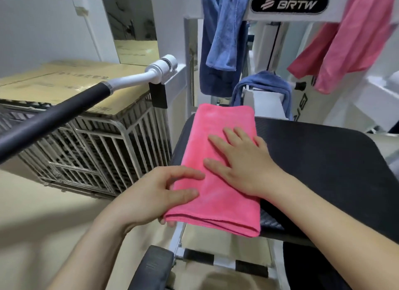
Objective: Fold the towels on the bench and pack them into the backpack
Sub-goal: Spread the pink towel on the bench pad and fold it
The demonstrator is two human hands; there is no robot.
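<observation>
On the black bench pad (313, 160), the folded pink towel (216, 203) lies lengthwise, pointing toward 12 o'clock. My right hand (241, 164) rests flat on it, fingers straight and spread. My left hand (151, 194), at the towel's 7 o'clock, grips its near left edge, two fingers on top, others curled beneath.

We saw through one wide-angle camera on the head, facing forward and down, close above the counter (313, 160); the pink towel (216, 119) sat mid-frame, and the floor (43, 203) showed at lower left.
</observation>
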